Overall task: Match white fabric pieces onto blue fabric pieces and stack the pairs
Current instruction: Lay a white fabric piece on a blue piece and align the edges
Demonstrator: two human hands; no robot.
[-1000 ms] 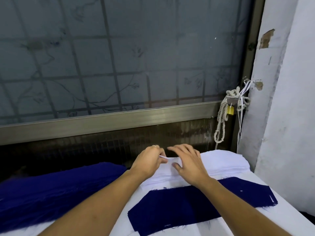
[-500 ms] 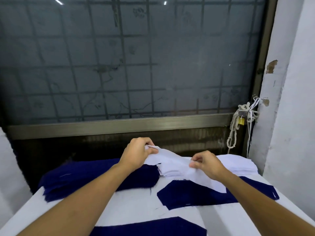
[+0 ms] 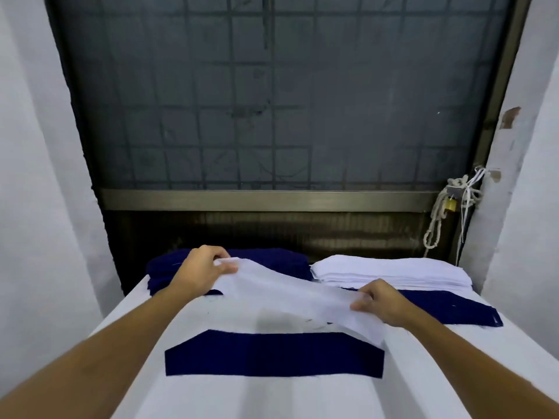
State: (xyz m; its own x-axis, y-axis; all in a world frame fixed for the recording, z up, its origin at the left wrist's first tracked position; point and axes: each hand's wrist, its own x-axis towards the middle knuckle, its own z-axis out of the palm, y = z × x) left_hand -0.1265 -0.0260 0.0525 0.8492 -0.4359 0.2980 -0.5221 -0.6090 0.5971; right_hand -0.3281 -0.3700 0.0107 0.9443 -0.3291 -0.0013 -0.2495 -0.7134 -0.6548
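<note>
A thin white fabric piece (image 3: pixel 290 294) hangs stretched in the air between my hands. My left hand (image 3: pixel 202 267) pinches its far left end and my right hand (image 3: pixel 378 300) pinches its near right end. Below it a single dark blue piece (image 3: pixel 272 353) lies flat on the white table (image 3: pixel 272 397). Another blue piece (image 3: pixel 447 306) lies to the right, partly behind my right hand. A stack of blue pieces (image 3: pixel 278 261) sits at the back left and a stack of white pieces (image 3: pixel 393 272) at the back right.
A dark window with a metal grille (image 3: pixel 272 101) rises behind the table. A coiled white rope with a brass padlock (image 3: pixel 447 207) hangs at the right of the frame. White walls (image 3: pixel 45 207) close in on both sides of the table.
Both hands lifted one white piece off the white stack and drew it toward me and leftward, spreading it out. The view tilted down, showing the near blue piece.
</note>
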